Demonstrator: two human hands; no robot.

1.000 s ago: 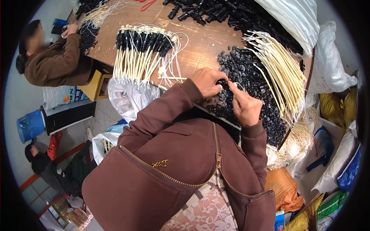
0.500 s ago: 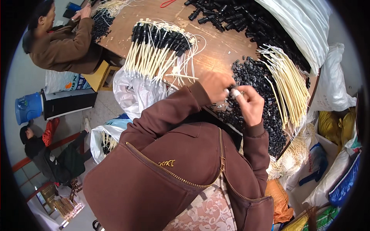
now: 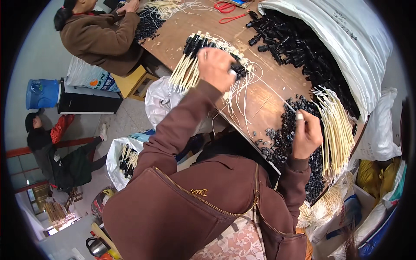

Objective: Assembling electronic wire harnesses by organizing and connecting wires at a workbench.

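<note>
My left hand (image 3: 216, 71), blurred by motion, is over a row of black connectors (image 3: 196, 44) with cream tubes (image 3: 184, 73) and thin white wires. Its fingers look curled; what they hold, if anything, is hidden. A thin white wire (image 3: 274, 91) runs taut from beside that row to my right hand (image 3: 307, 135), which pinches its end between thumb and fingers. White wrapping covers the right thumb's tip. Below and around the right hand lies a heap of small black plastic pieces (image 3: 277, 141). A bundle of cream tubes (image 3: 336, 134) lies just right of it.
Black connectors (image 3: 286, 47) spill from a large white sack (image 3: 338, 43) at the far right. Red-handled scissors (image 3: 229, 17) lie at the table's far edge. A co-worker in a brown coat (image 3: 102, 41) sits at far left. White bags (image 3: 113, 162) stand on the floor.
My hands, earlier close together over the black pieces, are now apart. The left moved left to the connector row; the right now draws out a white wire. The view shifted.
</note>
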